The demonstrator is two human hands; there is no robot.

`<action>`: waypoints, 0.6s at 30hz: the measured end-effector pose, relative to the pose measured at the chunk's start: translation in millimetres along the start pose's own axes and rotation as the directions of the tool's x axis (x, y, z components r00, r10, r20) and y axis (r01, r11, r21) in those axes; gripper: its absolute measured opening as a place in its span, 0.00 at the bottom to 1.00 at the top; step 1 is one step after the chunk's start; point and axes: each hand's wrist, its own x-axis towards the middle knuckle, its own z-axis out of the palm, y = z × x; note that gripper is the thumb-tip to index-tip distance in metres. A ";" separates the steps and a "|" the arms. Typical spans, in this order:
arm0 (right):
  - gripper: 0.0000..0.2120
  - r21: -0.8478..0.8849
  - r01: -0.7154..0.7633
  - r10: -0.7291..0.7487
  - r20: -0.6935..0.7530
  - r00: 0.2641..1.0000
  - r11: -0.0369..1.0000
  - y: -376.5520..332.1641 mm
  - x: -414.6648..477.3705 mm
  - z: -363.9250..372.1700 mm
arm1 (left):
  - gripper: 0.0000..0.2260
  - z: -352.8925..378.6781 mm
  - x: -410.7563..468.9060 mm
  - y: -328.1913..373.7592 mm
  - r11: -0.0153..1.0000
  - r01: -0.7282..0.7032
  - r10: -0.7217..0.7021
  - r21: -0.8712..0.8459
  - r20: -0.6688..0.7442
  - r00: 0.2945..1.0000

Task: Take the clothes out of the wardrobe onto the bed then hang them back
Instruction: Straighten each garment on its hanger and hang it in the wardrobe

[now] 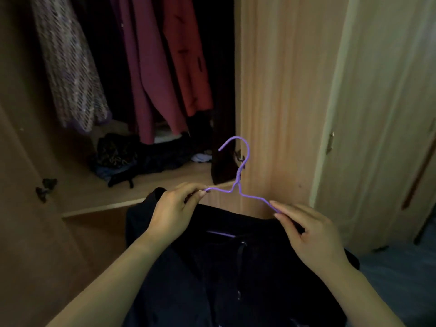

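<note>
On the far left the wardrobe (271,90) stands open, its brown door (23,161) swung wide. Inside hangs a patterned garment (70,74), then a maroon garment (141,79), then a red coat (186,55), with a heap of dark clothes (122,159) on the wardrobe floor beneath them. Down in front, the left hand (172,213) pinches the left shoulder tip of a purple wire hanger (238,175), whose hook points up, just before the wardrobe's edge. Draped on that hanger and falling below both hands is a dark garment (224,267), possibly a hooded top with a drawstring, though it's too dim to be sure. The right hand (306,234) pinches the hanger's right shoulder tip, where the fabric begins.
</note>
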 end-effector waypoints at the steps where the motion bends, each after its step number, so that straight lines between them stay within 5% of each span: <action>1: 0.13 -0.023 0.045 -0.046 -0.023 0.999 0.999 5.5 21.5 7.2 | 0.07 -3.0 20.1 -8.3 1.000 -0.009 0.009 -0.013 -0.026 1.000; 6: 0.15 -0.254 0.162 -0.195 -0.110 0.975 0.954 24.8 126.5 42.1 | 0.07 -17.2 124.4 -55.0 0.987 -0.091 0.068 -0.136 -0.162 0.984; 18: 0.07 -0.468 0.002 -0.157 -0.292 0.943 0.884 59.8 344.4 88.1 | 0.06 -20.1 402.4 -121.9 0.847 -0.439 0.430 -0.299 -0.098 0.897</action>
